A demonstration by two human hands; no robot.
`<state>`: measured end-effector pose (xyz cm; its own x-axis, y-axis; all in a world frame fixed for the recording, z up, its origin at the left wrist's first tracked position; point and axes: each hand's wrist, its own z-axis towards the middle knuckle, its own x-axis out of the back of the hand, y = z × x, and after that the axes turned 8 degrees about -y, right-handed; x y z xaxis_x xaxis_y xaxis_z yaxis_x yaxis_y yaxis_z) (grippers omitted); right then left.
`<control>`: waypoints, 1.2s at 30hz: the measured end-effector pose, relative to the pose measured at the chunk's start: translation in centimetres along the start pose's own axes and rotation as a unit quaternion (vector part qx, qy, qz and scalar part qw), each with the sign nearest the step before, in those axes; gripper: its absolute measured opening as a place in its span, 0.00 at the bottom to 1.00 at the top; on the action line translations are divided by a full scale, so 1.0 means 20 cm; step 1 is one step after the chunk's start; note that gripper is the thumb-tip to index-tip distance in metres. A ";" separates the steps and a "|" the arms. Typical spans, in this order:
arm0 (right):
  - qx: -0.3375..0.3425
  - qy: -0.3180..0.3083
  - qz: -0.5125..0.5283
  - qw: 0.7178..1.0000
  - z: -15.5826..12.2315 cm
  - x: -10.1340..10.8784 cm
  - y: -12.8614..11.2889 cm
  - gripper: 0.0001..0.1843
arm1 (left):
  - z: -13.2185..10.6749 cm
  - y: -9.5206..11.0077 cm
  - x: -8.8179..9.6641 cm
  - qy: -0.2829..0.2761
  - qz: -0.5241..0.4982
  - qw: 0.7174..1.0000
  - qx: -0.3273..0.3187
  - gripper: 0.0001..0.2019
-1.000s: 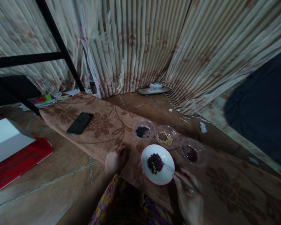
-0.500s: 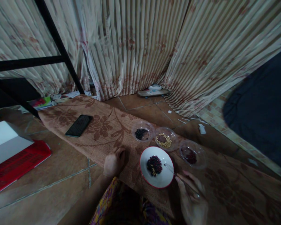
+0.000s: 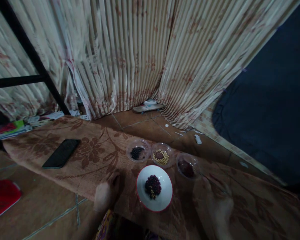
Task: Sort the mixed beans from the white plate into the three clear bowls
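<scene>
A white red-rimmed plate (image 3: pixel 162 198) with a small heap of mixed dark and pale beans lies on the brown flowered cloth (image 3: pixel 90 156). Behind it stand three clear bowls: black beans (image 3: pixel 137 152), yellow beans (image 3: pixel 161 156), dark red beans (image 3: pixel 187 167). My left hand (image 3: pixel 107 195) rests curled in a loose fist on the cloth, left of the plate, holding nothing. My right hand (image 3: pixel 218 205), blurred, is right of the plate and pinches thin tweezers (image 3: pixel 210 181) whose tips point at the red-bean bowl.
A black phone (image 3: pixel 61 153) lies on the cloth at the left. A red flat object (image 3: pixel 1 196) sits on the tiled floor. Striped curtains (image 3: pixel 130 56) hang behind, with a black metal frame (image 3: pixel 35 60) at left and dark blue fabric (image 3: pixel 267 113) at right.
The view has swung right and tilted up. My right hand has moved the tweezers from the white plate over toward the red-bean bowl. My left hand stays put.
</scene>
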<state>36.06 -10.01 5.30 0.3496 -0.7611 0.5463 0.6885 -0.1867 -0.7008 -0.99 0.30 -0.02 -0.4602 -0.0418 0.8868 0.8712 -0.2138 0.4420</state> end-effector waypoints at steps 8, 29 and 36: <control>-0.113 -0.037 0.126 0.985 -0.20 -0.05 -0.08 0.22 | 0.01 0.00 0.02 0.009 0.010 1.000 -0.020 0.09; -0.001 -0.299 0.132 0.945 -0.42 -0.05 -0.28 0.17 | 0.01 0.01 0.01 -0.013 -0.009 1.000 0.009 0.09; 0.062 -0.291 0.079 0.951 -0.46 -0.12 -0.31 0.15 | 0.00 0.01 0.00 -0.020 -0.003 1.000 0.020 0.08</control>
<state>25.11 -12.73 4.03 0.7221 -0.2942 0.6261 0.6559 0.0037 -0.7548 -0.86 0.30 0.16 -0.4588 -0.0010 0.8885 0.8748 -0.1753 0.4516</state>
